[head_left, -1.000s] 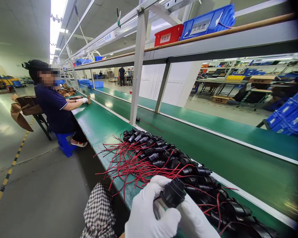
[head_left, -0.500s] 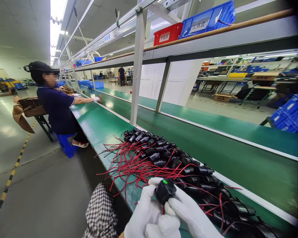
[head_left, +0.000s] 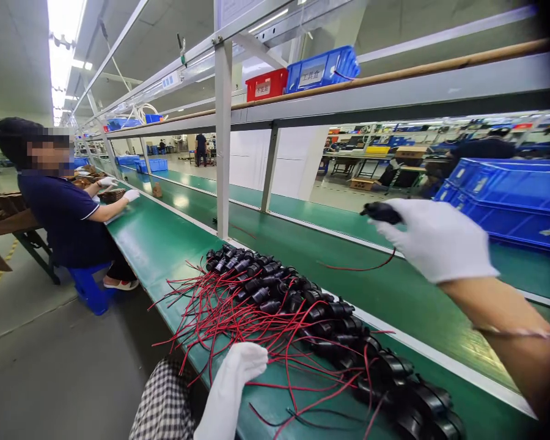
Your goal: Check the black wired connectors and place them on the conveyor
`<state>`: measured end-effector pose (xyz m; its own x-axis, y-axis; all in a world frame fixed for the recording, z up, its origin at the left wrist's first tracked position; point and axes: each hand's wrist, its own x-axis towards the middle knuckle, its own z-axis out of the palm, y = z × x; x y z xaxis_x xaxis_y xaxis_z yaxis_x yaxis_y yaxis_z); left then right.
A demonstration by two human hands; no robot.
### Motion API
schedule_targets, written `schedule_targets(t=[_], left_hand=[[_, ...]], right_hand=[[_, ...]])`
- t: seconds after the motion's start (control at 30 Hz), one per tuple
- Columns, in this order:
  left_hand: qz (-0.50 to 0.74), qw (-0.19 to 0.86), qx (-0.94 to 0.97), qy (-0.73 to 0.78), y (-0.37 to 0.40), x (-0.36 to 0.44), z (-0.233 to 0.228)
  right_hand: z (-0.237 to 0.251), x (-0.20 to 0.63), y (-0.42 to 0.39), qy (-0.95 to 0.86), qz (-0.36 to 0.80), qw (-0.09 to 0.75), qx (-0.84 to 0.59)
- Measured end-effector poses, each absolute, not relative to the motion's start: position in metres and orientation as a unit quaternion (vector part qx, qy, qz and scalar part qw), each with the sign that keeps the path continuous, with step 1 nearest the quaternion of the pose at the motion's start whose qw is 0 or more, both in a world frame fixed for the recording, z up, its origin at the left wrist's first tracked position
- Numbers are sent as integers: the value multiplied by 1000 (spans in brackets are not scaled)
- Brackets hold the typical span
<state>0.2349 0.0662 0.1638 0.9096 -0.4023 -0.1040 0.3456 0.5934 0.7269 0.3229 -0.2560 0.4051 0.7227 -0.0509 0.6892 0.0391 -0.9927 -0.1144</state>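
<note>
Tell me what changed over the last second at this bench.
The right hand carried the black part with its red wire out over the green belt, away from the body. The left hand let go of it and dropped to the red wires at the bench edge. The co-worker drew the outstretched arm back. The pile of parts stayed put.

You are seated at a factory assembly line. A long green conveyor belt (head_left: 302, 244) runs from your bench toward 11 o'clock, framed by a steel rack (head_left: 222, 134) with strip lights (head_left: 64, 24) overhead. Blue and red parts bins (head_left: 323, 67) sit on the shelf at 12 o'clock. A heap of black wired components (head_left: 302, 311) covers the bench, and at 10 o'clock a co-worker (head_left: 68, 214) in white gloves works the same line.
</note>
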Motion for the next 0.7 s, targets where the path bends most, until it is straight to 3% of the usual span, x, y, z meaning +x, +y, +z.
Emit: schedule_targets(t=[0.13, 0.27, 0.47, 0.7], left_hand=[[-220, 886, 408, -22, 68, 228, 151], [-211, 885, 415, -10, 77, 217, 134], [-138, 897, 418, -25, 85, 217, 114], [-159, 889, 422, -75, 61, 224, 118]], right_hand=[[366, 399, -278, -26, -147, -52, -988], [302, 435, -279, -38, -31, -72, -996], [293, 446, -259, -35, -56, -58, -996], [294, 408, -129, -198, -124, -15, -972]])
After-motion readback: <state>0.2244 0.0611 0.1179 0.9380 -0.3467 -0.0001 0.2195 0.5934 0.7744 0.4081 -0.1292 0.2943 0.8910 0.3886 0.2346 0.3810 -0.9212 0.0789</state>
